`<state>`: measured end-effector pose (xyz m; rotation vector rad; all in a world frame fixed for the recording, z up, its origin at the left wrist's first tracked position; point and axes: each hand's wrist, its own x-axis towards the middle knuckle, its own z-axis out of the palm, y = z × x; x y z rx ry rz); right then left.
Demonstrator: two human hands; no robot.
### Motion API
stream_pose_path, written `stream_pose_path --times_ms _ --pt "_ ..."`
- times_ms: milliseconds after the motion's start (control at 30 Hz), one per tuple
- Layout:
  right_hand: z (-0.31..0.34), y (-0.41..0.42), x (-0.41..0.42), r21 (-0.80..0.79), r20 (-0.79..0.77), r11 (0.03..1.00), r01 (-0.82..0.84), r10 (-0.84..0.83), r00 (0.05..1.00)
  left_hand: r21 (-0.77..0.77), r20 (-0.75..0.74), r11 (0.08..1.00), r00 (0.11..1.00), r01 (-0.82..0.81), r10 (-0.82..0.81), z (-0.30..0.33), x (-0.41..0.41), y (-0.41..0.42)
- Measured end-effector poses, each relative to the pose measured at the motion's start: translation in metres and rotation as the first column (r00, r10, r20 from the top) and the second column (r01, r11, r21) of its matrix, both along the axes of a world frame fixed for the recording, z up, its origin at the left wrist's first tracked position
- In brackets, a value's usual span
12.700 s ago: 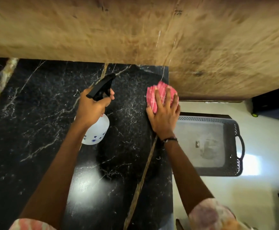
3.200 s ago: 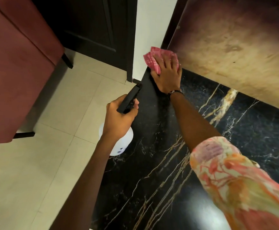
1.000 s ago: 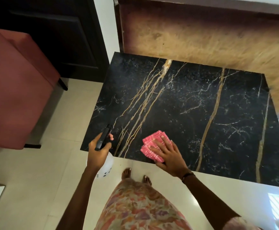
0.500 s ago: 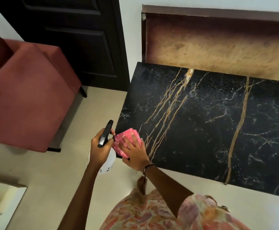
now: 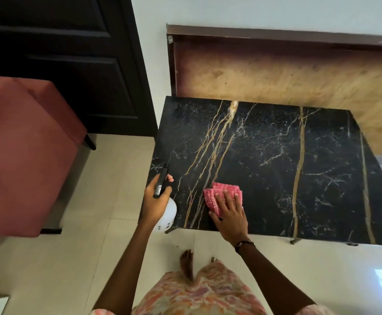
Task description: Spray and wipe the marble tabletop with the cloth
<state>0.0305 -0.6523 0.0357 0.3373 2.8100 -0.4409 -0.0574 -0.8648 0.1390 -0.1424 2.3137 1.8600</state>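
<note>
The black marble tabletop (image 5: 265, 160) with gold and white veins fills the middle and right of the head view. A folded pink cloth (image 5: 219, 193) lies near the top's front left corner. My right hand (image 5: 229, 214) presses flat on it with straight fingers. My left hand (image 5: 154, 202) grips a white spray bottle (image 5: 166, 214) with a black trigger head, held over the table's left front corner, nozzle pointing away from me.
A red upholstered chair (image 5: 24, 151) stands on the tiled floor to the left. A dark door (image 5: 71, 64) is behind it. A brown wooden panel (image 5: 276, 71) leans against the wall behind the table. My bare foot (image 5: 186, 262) stands close to the table's front edge.
My right hand slid the cloth from the table's left front corner to the right along the front edge. The left hand kept the bottle near that corner.
</note>
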Motion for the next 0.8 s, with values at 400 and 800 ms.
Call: stream_pose_path --times_ms 400,800 --pt "0.001 -0.046 0.006 -0.107 0.023 0.992 -0.073 0.076 0.997 -0.058 -0.053 0.998 0.999 -0.004 0.001 -0.001 0.003 0.028" --pt "0.018 -0.059 -0.004 -0.066 0.063 0.997 -0.031 0.035 0.997 -0.122 0.203 0.983 0.973 0.139 -0.113 -0.002 0.008 0.02"
